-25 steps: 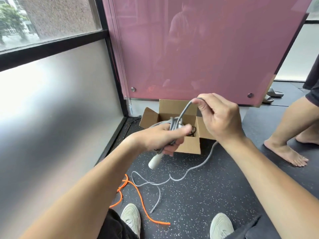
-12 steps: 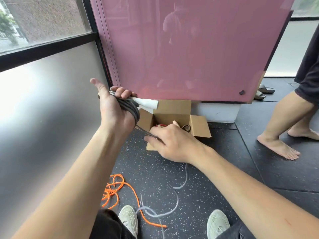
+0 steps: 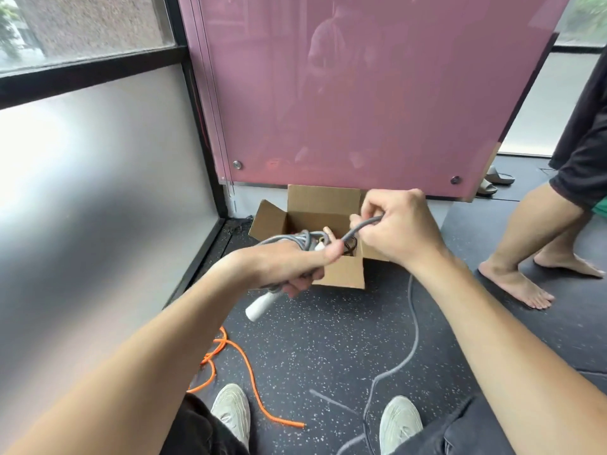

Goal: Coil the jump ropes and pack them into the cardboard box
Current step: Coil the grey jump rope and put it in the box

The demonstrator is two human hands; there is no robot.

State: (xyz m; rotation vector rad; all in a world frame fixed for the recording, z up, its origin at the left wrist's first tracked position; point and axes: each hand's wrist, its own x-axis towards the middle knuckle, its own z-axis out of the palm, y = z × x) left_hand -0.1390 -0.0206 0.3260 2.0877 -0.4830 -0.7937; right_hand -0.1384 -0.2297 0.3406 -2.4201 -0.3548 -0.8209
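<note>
Grey jump rope (image 3: 414, 336): left hand (image 3: 289, 264) is gripping its coiled loops and white handle (image 3: 261, 305), fingers (image 3: 297, 285) curled tight; right hand (image 3: 397, 224) is pinching a strand in front of the open cardboard box (image 3: 323, 201); the tail is trailing on the floor (image 3: 312, 339) near an orange rope (image 3: 249, 372).

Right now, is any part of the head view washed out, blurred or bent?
Head view: the frosted window blows out to white glare; the pink panel mirrors a dim figure; the left hand and grey rope look smeared; the window frame leans from lens distortion.
</note>
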